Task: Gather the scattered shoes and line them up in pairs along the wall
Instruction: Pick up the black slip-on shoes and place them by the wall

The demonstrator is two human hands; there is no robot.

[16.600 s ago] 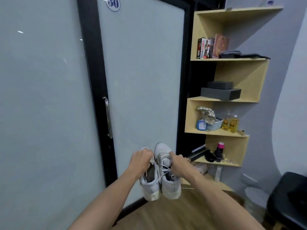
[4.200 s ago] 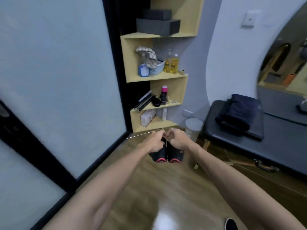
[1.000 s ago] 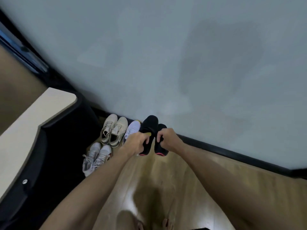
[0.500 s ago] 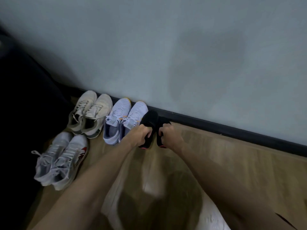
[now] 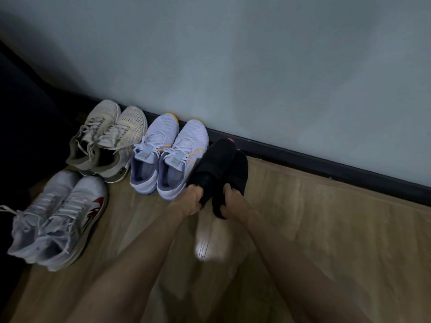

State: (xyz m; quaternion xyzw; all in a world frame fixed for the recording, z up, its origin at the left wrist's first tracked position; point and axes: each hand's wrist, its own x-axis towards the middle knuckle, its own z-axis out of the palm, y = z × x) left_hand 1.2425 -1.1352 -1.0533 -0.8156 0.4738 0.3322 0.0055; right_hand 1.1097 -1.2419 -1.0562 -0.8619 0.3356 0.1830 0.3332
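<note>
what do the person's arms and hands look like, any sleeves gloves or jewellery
Both forearms are bare from the bottom edge of the frame up to the wrists: no sleeves show. The left hand and right hand wear no gloves, and no watch, bracelet or ring is visible in this dim, slightly blurred view.

Wood-plank floor [image 5: 338, 229], glare patch on it; black baseboard [image 5: 326, 167]; dark furniture [image 5: 21, 117] at left.

Arms: two bare forearms, no sleeves in view.
Left hand [image 5: 190, 202]: bare, no glove, ring or watch visible.
Right hand [image 5: 232, 200]: bare, no glove, ring or watch visible.
Wrists: uncovered on both sides.
</note>
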